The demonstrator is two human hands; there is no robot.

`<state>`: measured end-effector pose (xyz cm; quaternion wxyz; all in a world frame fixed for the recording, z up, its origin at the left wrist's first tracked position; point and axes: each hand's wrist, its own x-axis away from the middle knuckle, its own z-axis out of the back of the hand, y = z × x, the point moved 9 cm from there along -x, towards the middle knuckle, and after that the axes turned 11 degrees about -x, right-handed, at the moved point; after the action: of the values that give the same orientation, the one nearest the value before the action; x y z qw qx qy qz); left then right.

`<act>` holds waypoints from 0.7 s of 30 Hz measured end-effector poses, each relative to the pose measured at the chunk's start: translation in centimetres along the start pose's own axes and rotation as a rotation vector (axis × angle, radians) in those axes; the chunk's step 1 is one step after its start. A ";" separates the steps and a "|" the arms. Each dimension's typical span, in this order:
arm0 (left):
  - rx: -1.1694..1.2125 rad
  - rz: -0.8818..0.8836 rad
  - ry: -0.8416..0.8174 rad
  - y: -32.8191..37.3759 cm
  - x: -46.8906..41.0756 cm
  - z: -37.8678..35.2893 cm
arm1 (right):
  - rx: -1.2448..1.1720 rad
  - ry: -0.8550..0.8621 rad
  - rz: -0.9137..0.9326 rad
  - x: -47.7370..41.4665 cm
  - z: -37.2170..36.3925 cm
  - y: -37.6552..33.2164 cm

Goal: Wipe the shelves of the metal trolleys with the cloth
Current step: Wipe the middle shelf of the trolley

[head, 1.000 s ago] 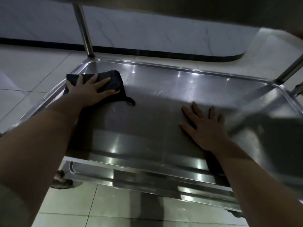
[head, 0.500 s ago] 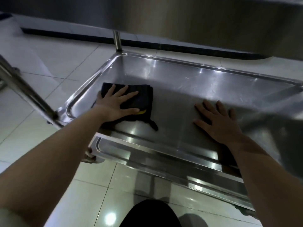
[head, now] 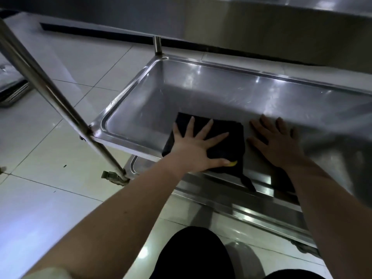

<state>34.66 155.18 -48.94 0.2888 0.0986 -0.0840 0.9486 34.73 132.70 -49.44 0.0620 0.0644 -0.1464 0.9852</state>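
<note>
The left hand lies flat with fingers spread wide, pressing the dark folded cloth onto the shiny stainless-steel middle shelf of the trolley. The cloth sits close to the shelf's near rim, a loose tail of it trailing over that rim. The right hand rests palm-down on bare metal just beside the cloth's right edge, fingers straight and holding nothing, seemingly bracing. The shelf's long axis runs left to right. From the cloth, open metal stretches toward the far rim and leftward to the near corner by the slanting steel post. A rightward stroke would probably meet the right hand first.
</note>
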 end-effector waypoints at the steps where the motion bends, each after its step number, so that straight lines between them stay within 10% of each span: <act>1: 0.015 0.001 0.013 -0.2 0.2 0.1 | -0.004 -0.002 0.004 0.0 0.0 0.0; 11: 0.094 0.333 -0.052 -19.5 6.5 -2.8 | 0.029 -0.005 0.031 0.3 0.1 -0.6; 21: -0.024 0.017 -0.012 1.9 0.5 0.3 | 0.008 -0.058 0.300 1.5 0.1 -2.8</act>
<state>33.23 153.87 -48.70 0.2815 0.0999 -0.0980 0.9493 33.62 135.48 -48.35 -0.0903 0.0706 -0.1523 0.9817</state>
